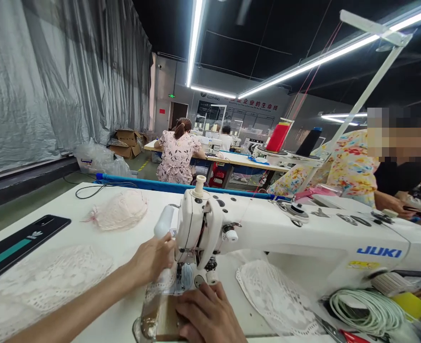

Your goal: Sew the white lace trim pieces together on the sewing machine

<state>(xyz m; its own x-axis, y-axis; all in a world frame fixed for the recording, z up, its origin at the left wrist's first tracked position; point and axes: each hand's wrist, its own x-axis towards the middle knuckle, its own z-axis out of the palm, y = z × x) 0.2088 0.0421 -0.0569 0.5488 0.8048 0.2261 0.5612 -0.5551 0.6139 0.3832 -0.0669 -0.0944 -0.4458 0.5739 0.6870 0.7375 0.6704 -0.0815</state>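
Note:
A white sewing machine [289, 233] spans the table, its needle area above a metal plate. My left hand [155, 257] is at the left side of the machine head, its fingers curled closed; what they hold, if anything, is hidden. Below the needle area, my right hand [206, 312] rests palm down near the presser foot, fingers bent, by the brown plate [169, 314]. White lace [167, 281] lies under the machine head between the hands. More lace pieces lie left [60, 271] and right [274, 295] of the machine.
A pale fabric bundle [120, 209] and a black-and-green box [24, 245] sit at the left. Green cord [367, 309] and red-handled scissors [351, 336] are at the lower right. Thread cones [278, 136] stand behind the machine. Other people sit beyond and at the right.

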